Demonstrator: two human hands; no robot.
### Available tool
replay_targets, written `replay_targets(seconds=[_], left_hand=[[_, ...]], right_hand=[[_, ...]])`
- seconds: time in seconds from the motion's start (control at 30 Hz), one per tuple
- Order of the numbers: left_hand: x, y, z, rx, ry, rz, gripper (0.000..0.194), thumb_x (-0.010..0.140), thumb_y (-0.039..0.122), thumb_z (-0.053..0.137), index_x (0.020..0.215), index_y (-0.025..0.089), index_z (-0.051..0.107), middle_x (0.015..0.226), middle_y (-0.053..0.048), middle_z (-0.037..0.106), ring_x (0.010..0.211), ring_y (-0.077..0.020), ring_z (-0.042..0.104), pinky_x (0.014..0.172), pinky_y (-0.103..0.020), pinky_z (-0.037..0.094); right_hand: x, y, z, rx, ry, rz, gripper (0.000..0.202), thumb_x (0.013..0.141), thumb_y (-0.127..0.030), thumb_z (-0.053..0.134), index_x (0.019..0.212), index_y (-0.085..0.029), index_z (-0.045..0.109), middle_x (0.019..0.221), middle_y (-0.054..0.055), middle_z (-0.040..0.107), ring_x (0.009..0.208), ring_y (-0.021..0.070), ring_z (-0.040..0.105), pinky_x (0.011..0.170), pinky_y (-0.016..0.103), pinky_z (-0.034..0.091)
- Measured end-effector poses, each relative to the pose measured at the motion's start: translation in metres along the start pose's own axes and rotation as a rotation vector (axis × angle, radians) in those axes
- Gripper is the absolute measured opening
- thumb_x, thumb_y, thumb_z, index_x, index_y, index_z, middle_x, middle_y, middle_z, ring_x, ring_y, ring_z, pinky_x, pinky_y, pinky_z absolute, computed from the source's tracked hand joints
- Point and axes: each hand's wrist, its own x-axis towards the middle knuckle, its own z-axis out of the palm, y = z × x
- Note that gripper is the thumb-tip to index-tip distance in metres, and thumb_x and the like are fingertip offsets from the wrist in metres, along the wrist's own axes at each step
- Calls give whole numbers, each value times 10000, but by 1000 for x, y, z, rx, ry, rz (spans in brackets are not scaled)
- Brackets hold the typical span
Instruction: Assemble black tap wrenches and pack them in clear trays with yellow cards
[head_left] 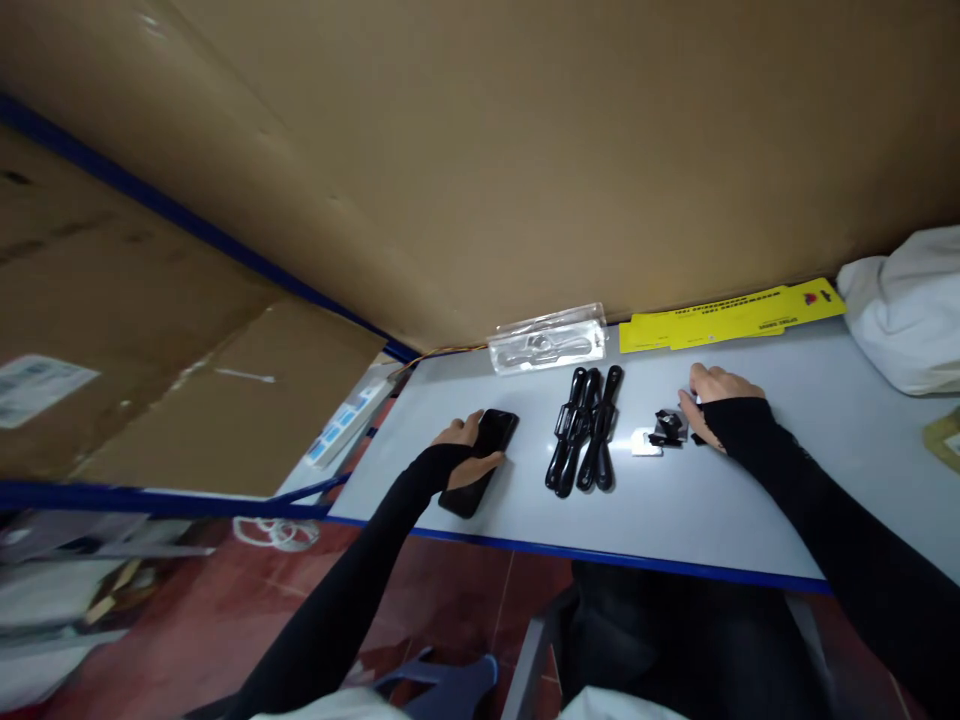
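Observation:
A black smartphone [495,431] lies on the grey-white tabletop, and my left hand [466,455] grips it, thumb across one face and fingers on the far side. To its right, several black two-handled spokeshave bodies [583,430] lie side by side. My right hand [716,398] rests on the table with curled fingers, beside a small heap of black metal parts [669,427]. Whatever those fingers may hold is hidden. Next to the heap is a flat shiny metal piece [646,443].
Clear plastic blister packs [551,342] and yellow printed cards [720,318] lie along the cardboard wall [570,150] at the back. A white bag [911,300] stands at the right. A white power strip [349,425] is beyond the left end. The table has a blue front edge [600,560].

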Motion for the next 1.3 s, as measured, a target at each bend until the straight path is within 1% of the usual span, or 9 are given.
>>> replay_targets(seconds=[0.13, 0.23, 0.33, 0.47, 0.63, 0.73, 0.87, 1.1, 1.3], left_hand=[[12, -13, 8, -21, 27, 29, 970, 784, 501, 589, 1601, 35, 350, 1312, -245, 601, 1183, -397, 666, 1039, -458, 509], [24, -26, 22, -63, 60, 64, 967, 797, 530, 602, 1613, 79, 349, 1273, -207, 616, 1175, -379, 656, 1050, -463, 500], [28, -35, 35, -97, 104, 59, 999, 775, 541, 644, 1615, 91, 345, 1226, -190, 610, 1171, -380, 641, 1056, -472, 494], [21, -42, 40, -164, 107, 5, 1100, 747, 621, 677, 1633, 82, 311, 1278, -215, 585, 1197, -404, 627, 1058, -502, 491], [9, -47, 38, -238, 39, -80, 1077, 719, 720, 679, 1573, 108, 442, 1272, -225, 619, 1184, -410, 652, 1041, -498, 509], [9, -49, 43, -243, 86, -99, 1072, 727, 723, 674, 1591, 139, 423, 1250, -210, 634, 1156, -401, 666, 1024, -496, 519], [10, -50, 50, -254, 42, -102, 1077, 723, 770, 655, 1577, 147, 449, 1324, -220, 612, 1189, -403, 656, 1019, -490, 526], [9, -38, 40, -317, 28, -201, 1001, 727, 646, 760, 1528, 135, 446, 1203, -193, 713, 1088, -359, 711, 951, -439, 555], [8, -31, 38, -342, 36, -265, 863, 699, 557, 798, 1384, 126, 500, 1165, -198, 752, 1087, -383, 726, 892, -435, 566]], right_hand=[[7, 15, 27, 35, 125, -41, 199, 1006, -393, 533, 1017, -203, 593, 946, 81, 710, 786, 226, 647, 587, 330, 217], [10, 30, 47, 80, 202, -38, 209, 984, -429, 558, 940, -225, 568, 894, 37, 699, 707, 188, 597, 586, 319, 208], [8, 40, 56, 106, 252, -38, 237, 965, -464, 579, 902, -235, 571, 854, 14, 689, 665, 173, 563, 586, 309, 210], [6, 40, 48, 141, 287, -52, 280, 957, -507, 582, 867, -242, 580, 819, 5, 683, 643, 172, 562, 571, 299, 230], [5, 29, 30, 162, 327, -80, 297, 951, -511, 564, 829, -240, 562, 799, 25, 686, 612, 179, 547, 558, 286, 267], [6, 27, 25, 172, 313, -86, 286, 942, -506, 559, 837, -240, 563, 798, 29, 686, 619, 184, 549, 558, 281, 277], [5, 24, 22, 189, 274, -58, 270, 914, -490, 572, 825, -236, 544, 810, 22, 680, 621, 174, 534, 552, 273, 268], [3, 13, 21, 172, 307, -26, 186, 905, -396, 576, 844, -221, 555, 794, 42, 651, 660, 188, 522, 574, 291, 215], [-3, 11, 27, 109, 317, -42, 156, 960, -338, 558, 886, -201, 572, 852, 84, 650, 773, 221, 546, 607, 317, 204]])
